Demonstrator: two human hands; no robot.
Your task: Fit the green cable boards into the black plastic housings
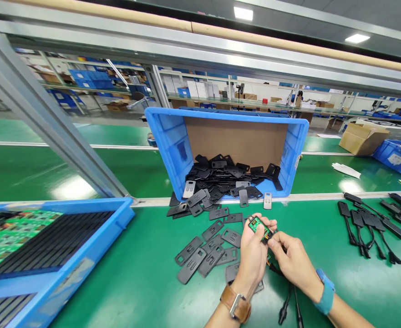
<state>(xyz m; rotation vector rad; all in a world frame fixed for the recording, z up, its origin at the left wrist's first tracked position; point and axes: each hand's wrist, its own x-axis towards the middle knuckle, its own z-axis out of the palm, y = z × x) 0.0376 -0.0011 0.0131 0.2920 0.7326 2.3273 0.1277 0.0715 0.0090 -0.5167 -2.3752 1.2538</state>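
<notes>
1. Head view, surface: glossy green bench (135,278); black covers (191,264) scattered left of hands, more inside a blue bin (227,115) tipped sideways.
2. Hands: circuit board (256,226) in left hand (251,248), thumb above, fingers curled beneath. Right hand (292,257): fingertips narrowed at board's wired end; can't tell exact grip.
3. Bench right: cabled units (371,223), white glove (346,170).
4. Room: cluttered far benches (214,97), lit ceiling panels (243,13).

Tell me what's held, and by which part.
The left hand holds the green circuit board, thumb on its face; the right hand pinches its wired end.
</notes>
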